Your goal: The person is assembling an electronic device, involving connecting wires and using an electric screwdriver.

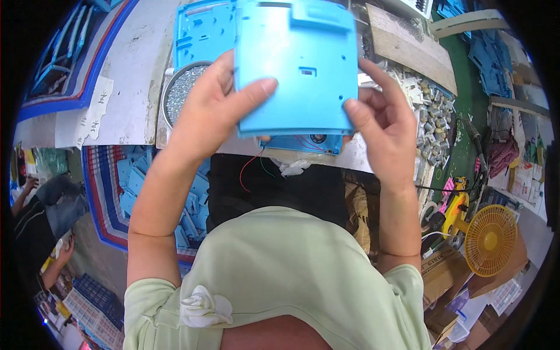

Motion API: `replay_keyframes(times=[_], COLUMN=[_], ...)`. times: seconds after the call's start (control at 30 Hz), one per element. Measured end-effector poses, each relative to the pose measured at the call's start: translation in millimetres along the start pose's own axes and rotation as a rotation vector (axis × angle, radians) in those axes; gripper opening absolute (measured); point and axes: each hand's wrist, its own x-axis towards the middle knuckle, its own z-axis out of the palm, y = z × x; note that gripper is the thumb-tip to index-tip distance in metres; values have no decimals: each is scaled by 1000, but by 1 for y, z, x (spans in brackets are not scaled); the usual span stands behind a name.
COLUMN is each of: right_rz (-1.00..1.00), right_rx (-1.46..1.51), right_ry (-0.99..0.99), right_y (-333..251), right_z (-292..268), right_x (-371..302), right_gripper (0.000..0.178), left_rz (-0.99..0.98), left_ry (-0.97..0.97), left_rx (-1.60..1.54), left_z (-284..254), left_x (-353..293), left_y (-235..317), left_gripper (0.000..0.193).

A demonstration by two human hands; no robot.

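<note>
Between my two hands is a flat blue plastic housing panel [291,87], raised above the workbench. My left hand [219,102] grips its left edge, thumb lying across the face. On the right edge, my right hand [382,114] pinches it with the thumb in front and fingers behind. Below the panel a second blue housing part [326,143] shows, with a round dark component and thin wires; a red wire [241,175] and a green one hang over the bench edge. The panel covers most of that part, so I cannot tell whether the two touch.
A round tub of small metal screws [185,93] stands left of the panel, near another blue housing shell [204,32]. Many small white and metal parts [434,116] lie at the right. Striped bags [108,198] hold blue pieces. A yellow fan [491,240] and another person [35,233] are nearby.
</note>
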Motion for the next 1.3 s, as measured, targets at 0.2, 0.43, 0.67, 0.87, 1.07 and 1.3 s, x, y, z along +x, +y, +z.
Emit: replay_keyframes(times=[0.2, 0.43, 0.67, 0.87, 1.07, 1.3], right_rz=[-58, -129, -252, -332, -249, -415], right_rx=[-749, -909, -879, -1070, -1160, -1135], right_ry=[134, 108, 20, 32, -71, -72], right_y=[39, 66, 75, 72, 72, 73], right_z=[-7, -13, -12, -6, -8, -14], right_x=[-35, -22, -9, -16, -13, -10], right_gripper=[57, 45, 39, 38, 38, 41], left_rz=[418, 372, 364, 183, 97, 169], left_ry=[72, 57, 127, 122, 103, 99], left_rx=[957, 1109, 1036, 930, 798, 723], left_z=[19, 23, 15, 12, 7, -49], left_x=[4, 11, -3, -19, -24, -29], left_y=[-43, -52, -58, -64, -69, -53], left_gripper=[83, 73, 70, 60, 56, 28])
